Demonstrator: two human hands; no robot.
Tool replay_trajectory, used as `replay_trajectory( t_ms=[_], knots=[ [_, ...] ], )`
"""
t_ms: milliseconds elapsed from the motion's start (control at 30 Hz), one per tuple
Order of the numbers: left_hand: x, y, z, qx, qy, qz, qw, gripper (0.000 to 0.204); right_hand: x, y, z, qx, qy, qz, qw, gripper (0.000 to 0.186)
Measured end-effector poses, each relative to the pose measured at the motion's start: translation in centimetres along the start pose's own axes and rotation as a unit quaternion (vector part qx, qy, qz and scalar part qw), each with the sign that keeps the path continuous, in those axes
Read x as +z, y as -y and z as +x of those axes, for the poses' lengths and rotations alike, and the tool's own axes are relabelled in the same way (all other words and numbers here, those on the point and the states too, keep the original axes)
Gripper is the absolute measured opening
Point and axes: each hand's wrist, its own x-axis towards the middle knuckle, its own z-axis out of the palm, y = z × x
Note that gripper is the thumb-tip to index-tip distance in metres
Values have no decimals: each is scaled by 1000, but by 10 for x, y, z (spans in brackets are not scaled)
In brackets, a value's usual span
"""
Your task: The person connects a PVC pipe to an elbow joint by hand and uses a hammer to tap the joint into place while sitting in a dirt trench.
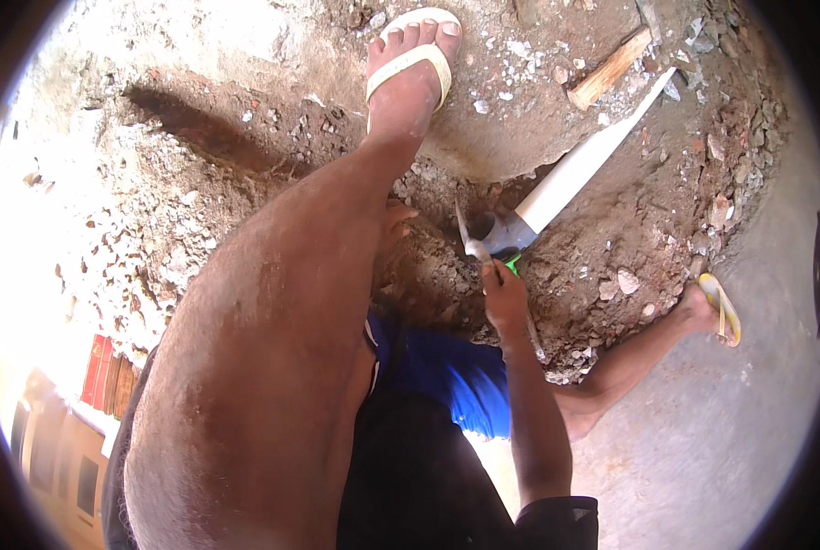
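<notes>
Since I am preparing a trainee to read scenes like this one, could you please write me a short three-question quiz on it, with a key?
1. Multiple choice: what does the person's right hand hold?
A) a bucket
B) a tool with a pointed metal head
C) a paintbrush

2. Counting: how many flip-flops are in view?

3. True or false: a short piece of wood lies to the left of the far end of the white pipe.

Key:
1. B
2. Two, one on each foot
3. True
</notes>
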Motion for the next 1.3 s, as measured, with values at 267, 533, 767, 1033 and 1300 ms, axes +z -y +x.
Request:
replay_trajectory(
  t_ms=[267,533,767,1033,1300],
  knots=[
    [-4,-2,-1,52,4,43,998,29,-68,82,91,-6,258,-235,937,41],
    [-3,-6,-2,54,-34,11,998,32,-25,85,86,36,268,-279,921,36],
    [-3,-7,-1,76,-39,9,996,36,-31,51,-10,51,69,-52,995,39],
    [-7,-3,-1,79,6,72,994,27,-63,83,72,6,292,-271,917,29],
    [-7,-2,1,36,8,31,999,27,-22,56,57,9,235,-244,941,35]
  ],
)
